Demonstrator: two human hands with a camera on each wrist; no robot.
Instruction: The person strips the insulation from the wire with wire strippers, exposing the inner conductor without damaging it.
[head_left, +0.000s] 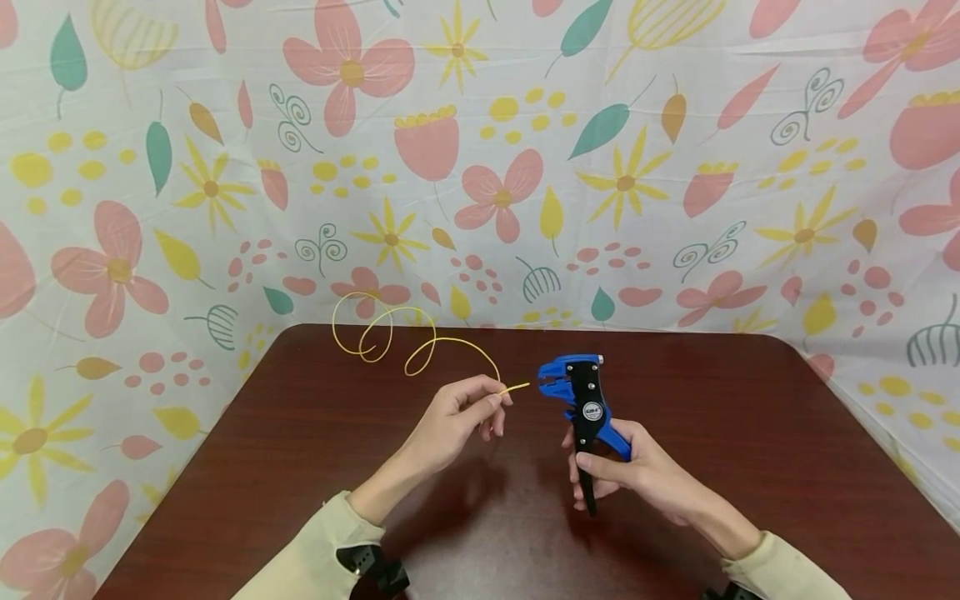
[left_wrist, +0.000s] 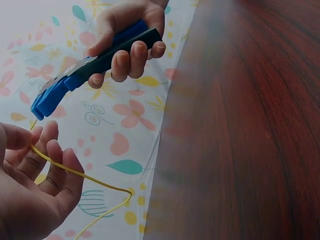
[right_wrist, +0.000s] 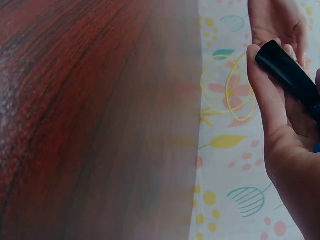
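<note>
Between thumb and fingertips, my left hand (head_left: 457,421) pinches a thin yellow wire (head_left: 461,340) near one end. That short end points right, toward the blue jaws of a wire stripper, with a small gap in the head view. The wire's long rest loops up and to the left. My right hand (head_left: 630,467) grips the blue and black wire stripper (head_left: 585,387) by its handles, head upward. In the left wrist view the wire stripper (left_wrist: 100,62) slants down toward the left hand (left_wrist: 40,185). The right wrist view shows the black handle end (right_wrist: 282,67) in the right hand (right_wrist: 285,145).
Both hands are above a dark reddish-brown wooden table (head_left: 300,467). A white cloth (head_left: 480,117) printed with flowers and leaves hangs behind it. A black wrist camera (head_left: 375,567) is strapped over the left beige sleeve (head_left: 311,554).
</note>
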